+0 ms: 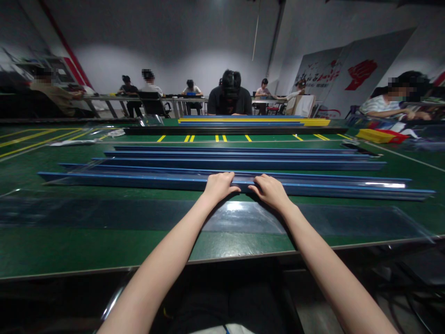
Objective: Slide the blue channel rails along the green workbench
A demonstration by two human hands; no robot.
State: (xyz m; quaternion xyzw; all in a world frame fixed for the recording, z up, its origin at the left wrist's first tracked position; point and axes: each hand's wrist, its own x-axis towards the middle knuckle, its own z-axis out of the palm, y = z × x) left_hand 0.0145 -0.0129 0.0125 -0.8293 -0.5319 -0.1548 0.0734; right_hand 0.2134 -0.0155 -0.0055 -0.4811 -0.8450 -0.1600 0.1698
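Note:
A long blue channel strip [156, 182] with raised edges lies across the green table in front of me. My left hand [219, 186] grips it near its middle, fingers over the near wall and thumb on the side facing me. A short way to the right, my right hand [270, 189] holds the same strip in a similar grip, the two thumbs pointing at each other. Clear film shows inside the channel. Closer to me, a long clear plastic sheet [239, 218] lies flat beneath my forearms.
More blue channel strips [243, 163] lie parallel behind. Beyond them are a black strip [225, 131] and a yellow strip [316, 122]. A yellow tray [377, 135] stands at the right. A person [229, 95] sits opposite; several others work farther back. The table edge [243, 258] runs before me.

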